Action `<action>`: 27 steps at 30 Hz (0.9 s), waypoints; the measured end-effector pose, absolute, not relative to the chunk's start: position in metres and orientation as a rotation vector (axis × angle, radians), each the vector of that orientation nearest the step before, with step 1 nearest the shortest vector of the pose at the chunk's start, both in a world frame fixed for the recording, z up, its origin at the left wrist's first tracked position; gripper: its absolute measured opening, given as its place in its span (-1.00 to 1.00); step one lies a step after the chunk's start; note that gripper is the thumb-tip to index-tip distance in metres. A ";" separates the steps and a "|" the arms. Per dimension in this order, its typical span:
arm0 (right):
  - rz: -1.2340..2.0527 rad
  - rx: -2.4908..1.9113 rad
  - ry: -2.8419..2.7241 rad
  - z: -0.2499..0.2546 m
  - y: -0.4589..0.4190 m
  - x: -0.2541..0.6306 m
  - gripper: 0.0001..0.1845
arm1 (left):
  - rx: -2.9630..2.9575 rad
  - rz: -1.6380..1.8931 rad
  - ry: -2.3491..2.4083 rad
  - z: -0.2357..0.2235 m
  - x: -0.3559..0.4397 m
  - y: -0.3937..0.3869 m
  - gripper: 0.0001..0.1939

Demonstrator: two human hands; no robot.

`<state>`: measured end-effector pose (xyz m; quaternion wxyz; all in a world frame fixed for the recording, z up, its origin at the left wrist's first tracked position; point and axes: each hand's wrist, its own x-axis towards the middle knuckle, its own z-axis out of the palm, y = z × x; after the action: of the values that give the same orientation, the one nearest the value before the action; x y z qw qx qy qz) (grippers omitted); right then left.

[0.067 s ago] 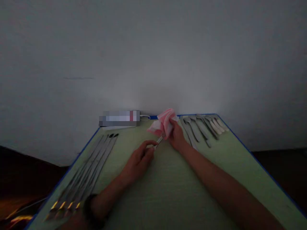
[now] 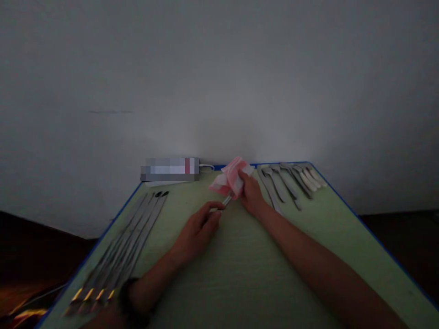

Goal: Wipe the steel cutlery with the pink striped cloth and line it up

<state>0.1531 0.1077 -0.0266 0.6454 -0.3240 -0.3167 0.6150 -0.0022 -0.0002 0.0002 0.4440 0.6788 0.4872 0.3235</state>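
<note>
Apparently, a wiping step was in hand. Nearest, at left, lay four gold-banded long utensils (image 2: pixel 145 237). Mid-table, the left hand (image 2: pixel 199 226) pinched one slim metal utensil (image 2: pixel 227 200), its far end hidden in one pink-and-white cloth (image 2: pixel 231 176) gripped by the curled right hand (image 2: pixel 252 194); the next move seemed to call for steady holding. Beyond, rightward, lay cutlery (image 2: pixel 287 186), too overlapped to count; one obscured box-shaped object (image 2: pixel 169 170) stood farthest left.
</note>
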 end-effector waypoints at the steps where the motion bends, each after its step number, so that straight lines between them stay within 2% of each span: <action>1: 1.411 -0.735 -0.716 -0.026 0.107 0.152 -0.76 | 1.705 0.792 1.218 0.001 -0.003 0.000 -0.67; 8: 1.435 -0.718 -0.736 -0.031 0.108 0.151 -0.70 | 1.880 0.740 1.293 0.005 -0.003 -0.001 -0.74; 16: 1.482 -0.682 -0.516 -0.027 0.110 0.155 -0.74 | 1.942 0.736 1.253 0.005 -0.001 0.000 -0.73; 21: 1.618 -0.538 -0.329 -0.018 0.110 0.160 -0.59 | 2.074 0.657 1.070 0.004 -0.003 -0.004 -0.61; 27: 1.653 -0.517 -0.345 -0.014 0.108 0.164 -0.58 | 2.128 0.638 0.996 0.002 -0.006 -0.005 -0.58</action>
<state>0.1642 0.1078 -0.0143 0.6349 -0.2263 -0.1511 0.7231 -0.0058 -0.0053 0.0018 0.3462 0.8200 0.3838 0.2459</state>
